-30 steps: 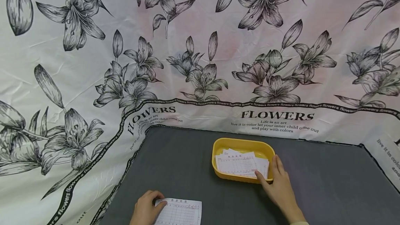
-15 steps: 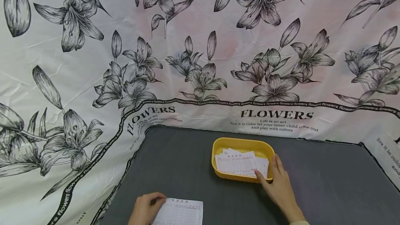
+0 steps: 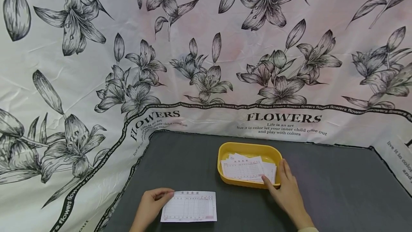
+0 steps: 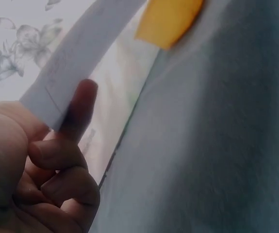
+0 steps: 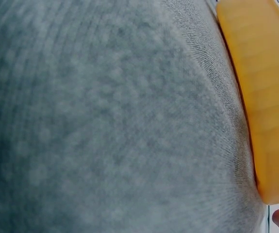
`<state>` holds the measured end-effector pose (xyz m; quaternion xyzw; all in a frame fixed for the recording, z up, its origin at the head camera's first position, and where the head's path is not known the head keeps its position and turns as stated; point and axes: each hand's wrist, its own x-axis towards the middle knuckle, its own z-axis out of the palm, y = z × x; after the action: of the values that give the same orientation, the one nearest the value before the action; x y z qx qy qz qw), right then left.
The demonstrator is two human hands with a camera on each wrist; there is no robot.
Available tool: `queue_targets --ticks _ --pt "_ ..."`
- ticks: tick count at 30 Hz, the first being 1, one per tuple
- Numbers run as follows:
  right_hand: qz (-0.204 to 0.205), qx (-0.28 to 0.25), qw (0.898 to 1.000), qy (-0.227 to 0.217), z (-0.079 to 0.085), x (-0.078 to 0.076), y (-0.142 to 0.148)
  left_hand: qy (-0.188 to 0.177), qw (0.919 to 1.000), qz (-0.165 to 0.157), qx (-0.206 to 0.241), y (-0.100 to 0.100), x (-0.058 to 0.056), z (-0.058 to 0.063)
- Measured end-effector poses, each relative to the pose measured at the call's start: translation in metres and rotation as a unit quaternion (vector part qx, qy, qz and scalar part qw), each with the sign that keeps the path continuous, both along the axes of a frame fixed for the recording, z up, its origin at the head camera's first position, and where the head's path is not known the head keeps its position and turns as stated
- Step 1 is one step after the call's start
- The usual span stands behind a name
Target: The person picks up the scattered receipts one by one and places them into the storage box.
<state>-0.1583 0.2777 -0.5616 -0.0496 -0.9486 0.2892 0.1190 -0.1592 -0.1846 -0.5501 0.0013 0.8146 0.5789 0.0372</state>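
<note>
Between thumb and fingers, my left hand (image 3: pixel 152 205) pinches the upper left corner of a white printed receipt slip (image 3: pixel 190 208), which faces up at the front of the table. In the left wrist view the slip (image 4: pixel 81 53) appears as a narrow slanting band beyond the thumb. My right hand (image 3: pixel 288 192) rests at the right end of a yellow plastic basket (image 3: pixel 233 182), its fingers straight along the side and its thumb over the front rim. Several similar slips (image 3: pixel 241 169) lie overlapping in the basket. The right wrist view shows the basket's outer wall (image 5: pixel 265 97) and one fingertip.
A dark grey cloth (image 3: pixel 347 185) covers the table under the basket. White fabric printed with black lilies (image 3: pixel 206 81) and lettering stands behind and along the left side, with a black-edged border.
My left hand has raised the receipt slip and brought it forward and slightly right, so the whole slip shows. My right hand and the basket keep their places.
</note>
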Motion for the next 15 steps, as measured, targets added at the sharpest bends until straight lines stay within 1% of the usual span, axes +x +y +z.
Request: queue_targets --ticks 5,8,12,15 --pt "0.0 0.0 1.0 -0.003 0.0 -0.001 0.001 0.013 0.9996 0.02 0.014 0.013 -0.01 0.002" --pt "0.001 -0.001 1.0 -0.005 0.001 -0.001 0.001 0.024 0.999 0.032 0.022 0.022 -0.016 0.0" --pt "0.002 -0.002 1.0 -0.001 0.0 -0.001 0.001 0.036 0.998 0.036 0.038 0.035 -0.024 -0.001" --pt "0.002 -0.003 1.0 -0.001 -0.002 0.0 0.001 0.04 0.9975 0.033 0.049 0.045 -0.029 0.0"
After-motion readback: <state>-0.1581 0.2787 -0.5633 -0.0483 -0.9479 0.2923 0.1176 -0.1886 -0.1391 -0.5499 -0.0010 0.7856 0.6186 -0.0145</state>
